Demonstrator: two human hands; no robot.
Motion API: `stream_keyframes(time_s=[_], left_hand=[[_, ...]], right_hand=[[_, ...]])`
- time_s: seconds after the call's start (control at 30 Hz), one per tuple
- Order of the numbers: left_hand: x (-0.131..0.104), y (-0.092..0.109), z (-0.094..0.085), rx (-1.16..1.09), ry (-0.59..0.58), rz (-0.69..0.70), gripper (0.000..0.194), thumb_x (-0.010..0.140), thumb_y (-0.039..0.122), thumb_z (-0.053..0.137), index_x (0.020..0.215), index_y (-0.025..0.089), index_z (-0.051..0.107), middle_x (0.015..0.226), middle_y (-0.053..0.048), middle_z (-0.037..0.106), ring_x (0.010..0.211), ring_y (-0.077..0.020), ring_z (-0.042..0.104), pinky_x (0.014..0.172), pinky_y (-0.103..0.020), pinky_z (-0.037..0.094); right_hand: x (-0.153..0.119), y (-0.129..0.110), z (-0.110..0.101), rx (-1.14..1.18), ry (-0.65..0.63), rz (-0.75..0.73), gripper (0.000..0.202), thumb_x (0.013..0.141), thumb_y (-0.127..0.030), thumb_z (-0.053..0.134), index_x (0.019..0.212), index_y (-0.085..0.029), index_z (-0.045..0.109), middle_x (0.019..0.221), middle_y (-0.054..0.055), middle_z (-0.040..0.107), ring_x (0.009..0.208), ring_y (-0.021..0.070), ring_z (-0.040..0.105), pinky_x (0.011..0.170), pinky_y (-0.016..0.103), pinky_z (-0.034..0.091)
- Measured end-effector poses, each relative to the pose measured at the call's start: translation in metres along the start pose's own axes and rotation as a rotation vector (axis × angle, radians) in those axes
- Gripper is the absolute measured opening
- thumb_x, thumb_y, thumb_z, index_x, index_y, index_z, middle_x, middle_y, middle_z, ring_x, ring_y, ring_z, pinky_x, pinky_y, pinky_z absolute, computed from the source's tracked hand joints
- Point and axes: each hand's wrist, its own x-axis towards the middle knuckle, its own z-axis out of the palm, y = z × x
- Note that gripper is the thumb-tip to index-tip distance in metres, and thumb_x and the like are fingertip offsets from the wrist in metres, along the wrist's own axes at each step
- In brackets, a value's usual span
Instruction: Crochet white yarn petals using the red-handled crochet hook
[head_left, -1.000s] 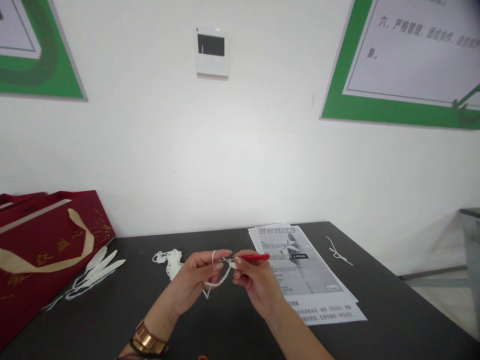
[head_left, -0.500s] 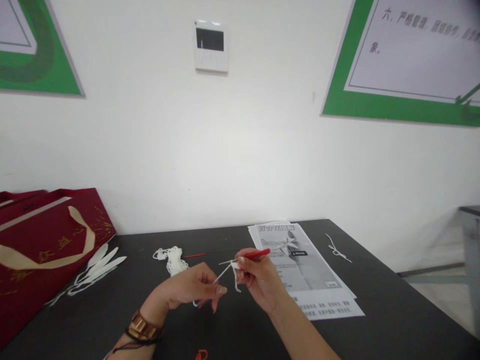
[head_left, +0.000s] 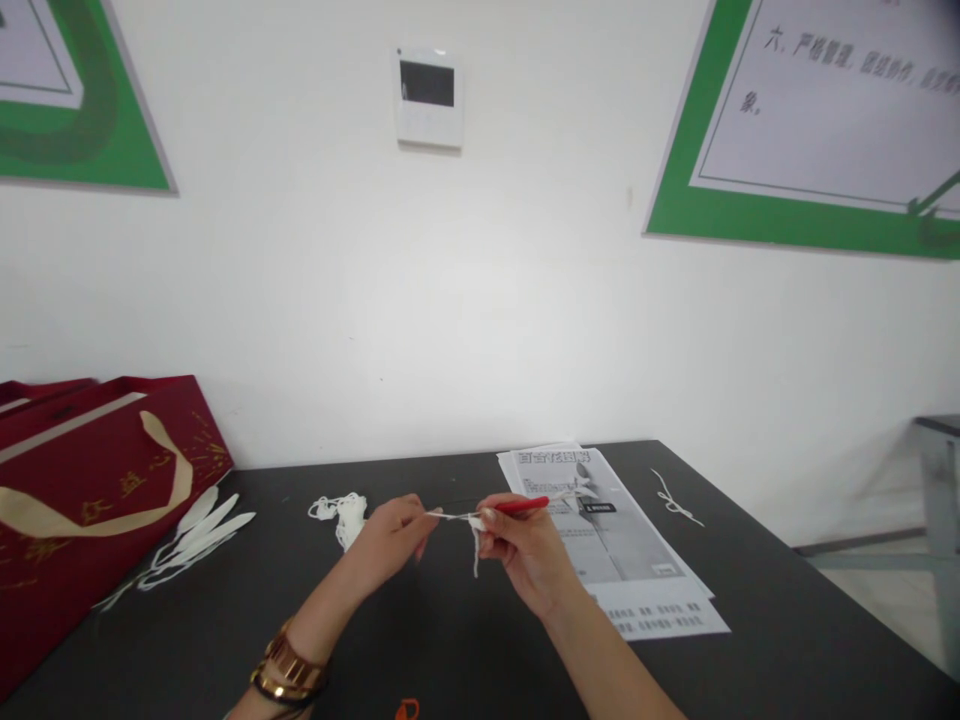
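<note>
My right hand is closed round a red-handled crochet hook, with a small white crocheted piece pinched at the fingertips and a short tail of yarn hanging below it. To its left, my left hand pinches white yarn, stretched nearly level between the two hands. Behind my left hand a loose heap of white yarn lies on the black table.
Printed sheets lie right of my right hand, with a small knotted white cord farther right. White leaf-shaped pieces rest beside a dark red bag at left. An orange item is at the bottom edge.
My left hand has risen and turned, and its fingers now pinch the yarn level with the hook. The yarn between my hands went from slanted to nearly level. The red hook shifted slightly right.
</note>
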Motion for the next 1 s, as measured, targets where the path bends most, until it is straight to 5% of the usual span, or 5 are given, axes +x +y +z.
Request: stream_keyframes(time_s=[0.23,0.33,0.5,0.73,1.0], left_hand=[[-0.011,0.009,0.011,-0.503,-0.112,-0.054,0.048,0.082,0.040,0.053,0.039,0.019,0.056,0.057,-0.003,0.051,0.060,-0.0170,0.048,0.062,-0.032,0.039],[-0.014,0.012,0.025,-0.700,-0.112,-0.072,0.034,0.085,0.041,0.048,0.081,0.021,0.075,0.086,-0.007,0.061,0.076,-0.0194,0.055,0.068,-0.034,0.043],[-0.021,0.017,0.040,-0.789,-0.166,-0.029,0.063,0.076,0.017,0.064,0.137,0.030,0.052,0.096,-0.005,0.060,0.081,-0.0181,0.058,0.075,-0.033,0.043],[-0.020,0.020,0.039,-0.584,-0.123,0.036,0.063,0.080,0.017,0.070,0.139,0.030,0.049,0.081,0.001,0.060,0.079,-0.0152,0.059,0.077,-0.030,0.043],[-0.021,0.015,0.047,-0.755,-0.177,-0.033,0.054,0.082,0.017,0.068,0.134,0.024,0.055,0.074,-0.001,0.064,0.069,-0.0124,0.057,0.073,-0.028,0.042]], right_hand=[[-0.001,0.004,0.000,0.032,-0.014,-0.011,0.023,0.057,-0.022,0.088,0.072,-0.012,0.073,0.053,0.001,0.066,0.044,0.0086,0.058,0.044,0.019,0.053],[-0.003,0.009,0.003,0.042,-0.027,0.000,0.022,0.059,-0.023,0.088,0.072,-0.013,0.073,0.056,0.000,0.067,0.044,0.0080,0.057,0.047,0.021,0.054],[-0.006,0.010,0.007,0.019,-0.054,-0.027,0.018,0.063,-0.023,0.084,0.073,-0.013,0.073,0.054,0.000,0.065,0.046,0.0112,0.059,0.050,0.025,0.055],[-0.007,0.007,0.009,-0.021,-0.037,-0.075,0.013,0.064,-0.018,0.083,0.071,-0.013,0.074,0.057,0.000,0.066,0.046,0.0084,0.057,0.046,0.019,0.051],[-0.010,0.005,0.012,-0.030,-0.120,-0.064,0.010,0.065,-0.018,0.081,0.067,-0.013,0.073,0.057,0.001,0.067,0.050,0.0110,0.061,0.046,0.018,0.050]])
